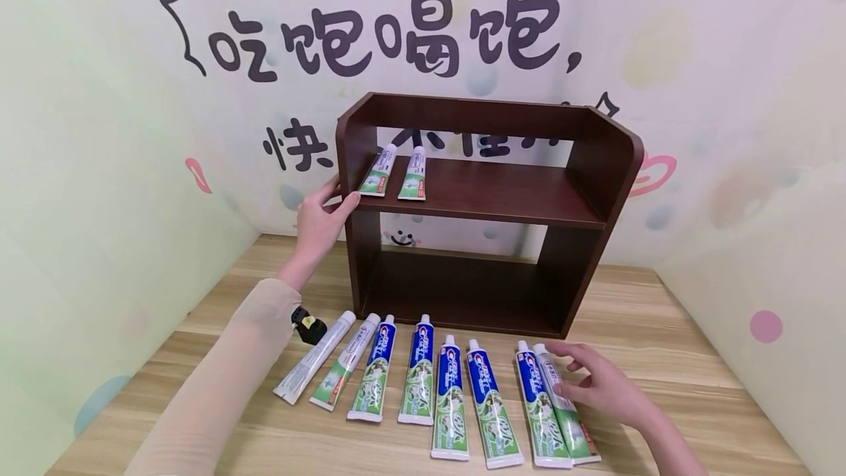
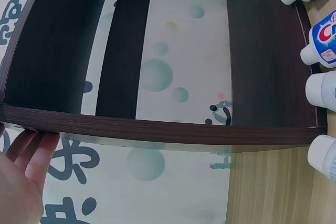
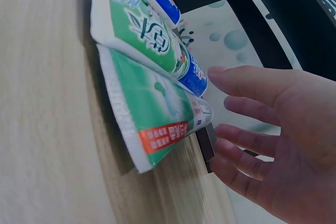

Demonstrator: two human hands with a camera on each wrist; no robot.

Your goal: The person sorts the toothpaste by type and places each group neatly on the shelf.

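Note:
My left hand (image 1: 320,220) is at the left side panel of a dark brown two-tier shelf (image 1: 489,189). Its fingers (image 2: 41,157) lie straight against the panel's outer face, and the thumb is near the front edge. On the upper tier, two green-and-white toothpaste tubes (image 1: 378,171) (image 1: 413,175) lean at the left. My right hand (image 1: 604,384), fingers spread, is beside a green-and-silver toothpaste tube (image 1: 570,410) on the table. In the right wrist view the hand (image 3: 283,129) stands near that tube's cap end, gripping nothing. A blue-and-green toothpaste tube (image 1: 542,410) lies against that tube.
More blue-and-green tubes (image 1: 417,373) lie in a row on the wooden table (image 1: 687,388) before the shelf. Two whiter tubes (image 1: 316,358) (image 1: 346,362) lie at the row's left end. Behind the shelf hangs a printed backdrop (image 1: 740,94).

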